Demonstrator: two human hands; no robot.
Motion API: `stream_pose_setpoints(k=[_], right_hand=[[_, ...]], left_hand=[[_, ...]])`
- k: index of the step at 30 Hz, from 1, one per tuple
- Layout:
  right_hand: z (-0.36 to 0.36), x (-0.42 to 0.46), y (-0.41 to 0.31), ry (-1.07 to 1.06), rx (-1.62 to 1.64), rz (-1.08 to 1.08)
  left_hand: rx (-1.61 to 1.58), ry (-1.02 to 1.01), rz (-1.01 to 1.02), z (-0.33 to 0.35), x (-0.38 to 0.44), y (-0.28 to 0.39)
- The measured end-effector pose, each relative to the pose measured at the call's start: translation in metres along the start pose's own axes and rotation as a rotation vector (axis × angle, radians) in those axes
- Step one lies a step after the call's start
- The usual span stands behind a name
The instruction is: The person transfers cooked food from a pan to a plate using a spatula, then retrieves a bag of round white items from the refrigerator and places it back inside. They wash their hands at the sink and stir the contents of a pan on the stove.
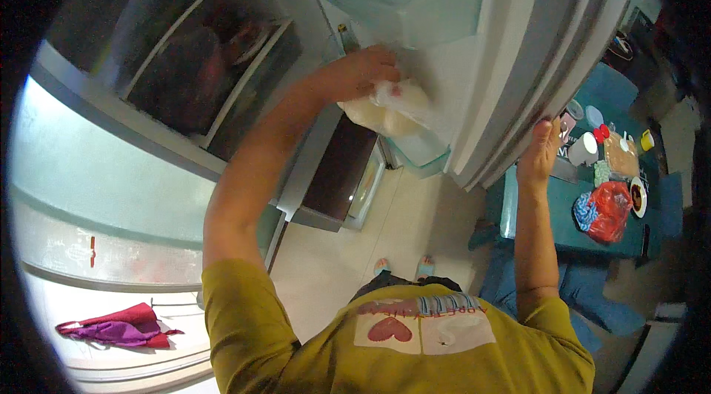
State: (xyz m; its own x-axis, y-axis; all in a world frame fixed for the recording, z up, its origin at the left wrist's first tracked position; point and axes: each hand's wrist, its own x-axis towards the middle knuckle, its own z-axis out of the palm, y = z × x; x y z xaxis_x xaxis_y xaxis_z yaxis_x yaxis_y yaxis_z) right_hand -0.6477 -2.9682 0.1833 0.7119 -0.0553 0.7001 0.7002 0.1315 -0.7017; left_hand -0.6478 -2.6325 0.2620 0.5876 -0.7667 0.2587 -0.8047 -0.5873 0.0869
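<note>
My left hand (364,74) reaches into the inner side of a refrigerator door, its fingers closed on the upper part of a clear plastic bag with pale yellow contents (391,110). The hand and bag are blurred. Translucent greenish door shelves (439,11) are above and below the bag, and a small bottle (347,38) stands behind the hand. At the right, my right hand (539,155) lies against the outer side of the open refrigerator door (511,72), thumb raised, with no object seen in it.
A dark cabinet (341,172) stands beyond the door shelves. To the right, a green-covered table (561,210) bears a red plastic bag (611,210), a white cup (583,148) and a plate (639,197). Blue chairs are beside it. Red and purple cloth (125,327) is at lower left.
</note>
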Motion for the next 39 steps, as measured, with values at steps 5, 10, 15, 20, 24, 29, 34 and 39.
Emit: stream_pose_setpoints(k=[5, 10, 15, 20, 24, 29, 34, 39], right_hand=[[-0.002, -0.012, 0.001, 0.017, -0.043, 0.055], [0.010, -0.016, -0.009, 0.021, 0.042, 0.068], [0.015, -0.019, -0.008, 0.024, 0.095, -0.007], [0.017, -0.024, -0.007, 0.055, 0.140, 0.037], [0.023, -0.029, -0.012, 0.089, 0.162, 0.110], [0.024, -0.043, -0.018, 0.022, 0.201, 0.080], [0.046, -0.068, -0.025, -0.050, 0.112, 0.065], [0.066, -0.083, -0.047, -0.107, 0.168, 0.136]], left_hand=[[-0.015, 0.215, -0.116, 0.039, 0.013, 0.006], [-0.484, 0.541, -0.543, 0.022, 0.004, 0.017], [-0.176, 0.694, -0.890, 0.078, -0.051, 0.044], [-0.209, 0.770, -0.853, 0.109, -0.042, 0.045], [-0.238, 0.738, -0.821, 0.123, -0.061, 0.017], [-1.155, 0.705, -0.617, 0.099, -0.095, 0.028], [-0.649, 0.854, -0.830, 0.128, -0.095, 0.057], [-0.096, 0.481, -1.054, 0.101, -0.088, 0.070]])
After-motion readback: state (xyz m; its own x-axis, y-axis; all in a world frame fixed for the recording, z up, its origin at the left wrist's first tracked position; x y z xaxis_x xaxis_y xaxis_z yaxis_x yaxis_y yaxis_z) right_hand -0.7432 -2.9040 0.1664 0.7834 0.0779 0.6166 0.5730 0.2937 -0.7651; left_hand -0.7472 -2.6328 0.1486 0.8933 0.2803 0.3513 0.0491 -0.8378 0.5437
